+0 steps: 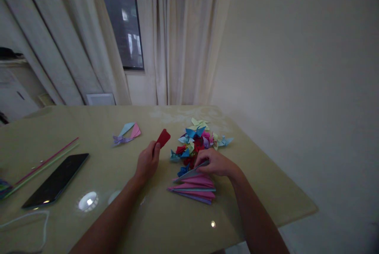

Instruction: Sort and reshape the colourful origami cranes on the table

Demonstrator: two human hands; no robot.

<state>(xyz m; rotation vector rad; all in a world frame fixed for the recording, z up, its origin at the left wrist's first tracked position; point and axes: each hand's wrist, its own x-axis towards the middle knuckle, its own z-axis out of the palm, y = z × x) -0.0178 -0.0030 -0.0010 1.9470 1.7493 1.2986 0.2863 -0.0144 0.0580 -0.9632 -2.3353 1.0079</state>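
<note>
My left hand (148, 162) pinches a folded red paper piece (164, 138) and holds it up off the table. With its fingertips, my right hand (217, 162) grips a pale blue-grey folded paper piece (191, 174) at the top of a row of folded papers (197, 192), mostly pink with some purple and pale blue. Behind that hand lies a heap of folded paper flowers (194, 135) in blue, red, pink and pale green, partly hidden by my fingers. Left of the heap, a small group of blue, pink and purple folded pieces (128, 134) rests on the table.
On the left lies a black phone (56, 181), beside thin pink and green sticks (47, 162). A white cable (44, 222) curves at the lower left. The table (266, 183) meets a wall on the right, with curtains and a window behind.
</note>
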